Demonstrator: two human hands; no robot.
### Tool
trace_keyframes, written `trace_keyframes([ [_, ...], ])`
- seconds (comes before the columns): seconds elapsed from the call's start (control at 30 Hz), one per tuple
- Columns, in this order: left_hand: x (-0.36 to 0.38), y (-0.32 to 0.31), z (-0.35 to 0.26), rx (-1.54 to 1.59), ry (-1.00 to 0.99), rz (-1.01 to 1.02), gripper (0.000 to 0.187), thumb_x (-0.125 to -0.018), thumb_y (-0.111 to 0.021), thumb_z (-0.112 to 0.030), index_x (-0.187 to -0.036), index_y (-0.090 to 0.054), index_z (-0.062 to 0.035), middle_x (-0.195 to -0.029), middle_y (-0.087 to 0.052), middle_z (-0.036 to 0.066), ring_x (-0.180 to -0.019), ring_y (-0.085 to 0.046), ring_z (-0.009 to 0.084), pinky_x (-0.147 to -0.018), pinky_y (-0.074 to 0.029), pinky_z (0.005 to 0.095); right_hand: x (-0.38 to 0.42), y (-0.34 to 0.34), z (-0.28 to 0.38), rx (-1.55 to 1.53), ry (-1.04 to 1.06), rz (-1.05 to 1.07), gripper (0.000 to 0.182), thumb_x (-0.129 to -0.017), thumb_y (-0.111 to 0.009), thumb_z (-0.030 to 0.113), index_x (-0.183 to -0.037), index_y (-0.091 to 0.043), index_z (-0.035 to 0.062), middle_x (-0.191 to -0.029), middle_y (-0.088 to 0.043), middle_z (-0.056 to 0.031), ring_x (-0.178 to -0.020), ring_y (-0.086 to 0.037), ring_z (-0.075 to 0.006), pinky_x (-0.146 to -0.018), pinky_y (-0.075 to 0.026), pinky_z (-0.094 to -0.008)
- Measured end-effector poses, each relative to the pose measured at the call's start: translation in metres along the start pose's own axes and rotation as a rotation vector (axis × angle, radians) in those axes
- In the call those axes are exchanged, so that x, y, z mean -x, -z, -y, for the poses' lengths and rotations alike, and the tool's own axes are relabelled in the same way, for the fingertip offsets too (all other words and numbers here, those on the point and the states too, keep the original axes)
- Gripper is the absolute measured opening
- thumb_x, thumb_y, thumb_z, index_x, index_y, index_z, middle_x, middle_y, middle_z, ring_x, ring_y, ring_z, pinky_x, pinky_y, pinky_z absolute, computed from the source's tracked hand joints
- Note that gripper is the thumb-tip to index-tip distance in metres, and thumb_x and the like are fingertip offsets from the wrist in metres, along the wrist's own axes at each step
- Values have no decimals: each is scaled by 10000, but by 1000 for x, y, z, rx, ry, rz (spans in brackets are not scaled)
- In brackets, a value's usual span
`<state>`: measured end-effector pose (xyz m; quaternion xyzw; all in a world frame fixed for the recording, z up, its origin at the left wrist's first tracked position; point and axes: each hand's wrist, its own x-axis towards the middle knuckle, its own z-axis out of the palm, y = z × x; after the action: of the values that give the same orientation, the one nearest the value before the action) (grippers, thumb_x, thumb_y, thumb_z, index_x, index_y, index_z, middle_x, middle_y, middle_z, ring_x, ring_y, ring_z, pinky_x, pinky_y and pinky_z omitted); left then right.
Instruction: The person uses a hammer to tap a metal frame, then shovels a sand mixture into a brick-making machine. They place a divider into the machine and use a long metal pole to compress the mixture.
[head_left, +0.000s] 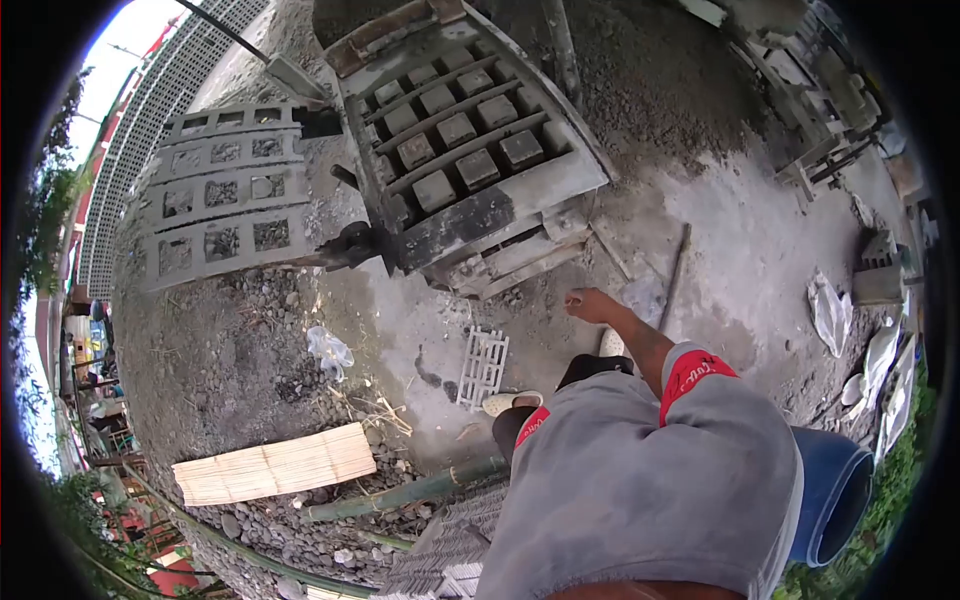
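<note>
My right hand [590,305] hangs out in front of the grey shirt, past its red-banded sleeve. Its fingers look curled together, and what they hold, if anything, is too small to make out. Beyond it, up and to the left, stands a large mould frame [555,190] with rows of square grey blocks [478,168]. A thin stick [677,270] lies on the ground right of the hand, beside a clear plastic piece [645,297]. My left hand is not in view.
A flat grid mould [222,190] lies at the left. Near the feet is a small white plastic grate [482,368]. A bamboo mat [275,467] and a bamboo pole [410,492] lie lower left. A blue barrel [830,495] stands lower right, with white sacks [828,312] above it.
</note>
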<state>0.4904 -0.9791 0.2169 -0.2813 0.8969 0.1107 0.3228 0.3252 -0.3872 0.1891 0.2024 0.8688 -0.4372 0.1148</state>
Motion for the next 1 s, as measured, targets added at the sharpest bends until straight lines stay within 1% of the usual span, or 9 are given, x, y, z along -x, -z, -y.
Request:
trace_keyframes([
  [0.1,32,19,-79,-174,-171,-66,213,-670,-692,-149,-804,-608,-6,-666,-623,130,-594,-615,225,-524,-482,340,40,22,-76,-47,28,8,313,-750,-589,306,-942,-609,60,-901,-623,-155,-858,-598,-296,-757,-462,-374],
  [0.2,116,81,-265,-88,-396,45,233,-688,-675,-160,-831,-601,8,-627,-606,151,-520,-601,243,-491,-466,347,103,50,-169,-1,-237,-95,333,-740,-597,313,-961,-622,64,-917,-627,-155,-870,-601,-295,-769,-466,-363],
  [0.33,78,74,-379,-256,-915,88,269,-739,-642,-212,-903,-590,-6,-707,-604,196,-687,-599,352,-614,-463,404,211,66,-306,-643,-817,-618,274,-810,-569,272,-975,-623,60,-765,-634,-59,-591,-609,-140,-476,-453,-269],
  [0.47,165,99,-536,-440,-1172,143,263,-762,-621,-231,-804,-513,5,-683,-568,231,-677,-570,401,-573,-426,439,311,68,-361,-878,-871,-1014,280,-828,-547,246,-964,-598,6,-743,-594,-62,-578,-584,-134,-419,-398,-239],
  [0.53,195,103,-593,-409,-1598,7,300,-779,-618,-257,-919,-541,-3,-705,-573,239,-701,-567,413,-589,-432,448,340,48,-368,-916,-862,-1114,274,-833,-543,232,-973,-590,2,-727,-579,-50,-544,-552,-128,-425,-397,-237],
  [0.63,228,95,-680,-548,-1614,-39,411,-819,-573,-369,-1042,-531,-26,-775,-601,225,-787,-575,402,-653,-447,443,364,2,-345,-1053,-853,-1259,263,-838,-548,231,-973,-592,9,-714,-565,-26,-539,-517,-105,-454,-401,-225],
  [0.83,275,61,-841,-835,-1897,-21,348,-837,-557,-362,-933,-553,-27,-699,-566,171,-693,-577,325,-598,-421,401,341,-126,-241,-1069,-1089,-1174,244,-815,-576,230,-935,-606,20,-736,-592,-66,-518,-552,-129,-423,-417,-235],
  [0.9,318,59,-877,-896,-1983,-45,369,-840,-549,-387,-950,-571,-35,-662,-553,141,-635,-572,268,-578,-418,385,316,-163,-202,-1503,-1162,-1144,282,-812,-572,260,-940,-619,13,-804,-624,-108,-627,-606,-177,-515,-467,-276],
  [1.0,391,71,-914,-821,-2119,3,421,-834,-546,-446,-978,-585,-53,-629,-536,107,-590,-533,210,-575,-416,367,293,-188,-145,-756,-1113,-800,357,-795,-569,302,-997,-618,12,-934,-640,-163,-853,-611,-245,-761,-461,-324],
])
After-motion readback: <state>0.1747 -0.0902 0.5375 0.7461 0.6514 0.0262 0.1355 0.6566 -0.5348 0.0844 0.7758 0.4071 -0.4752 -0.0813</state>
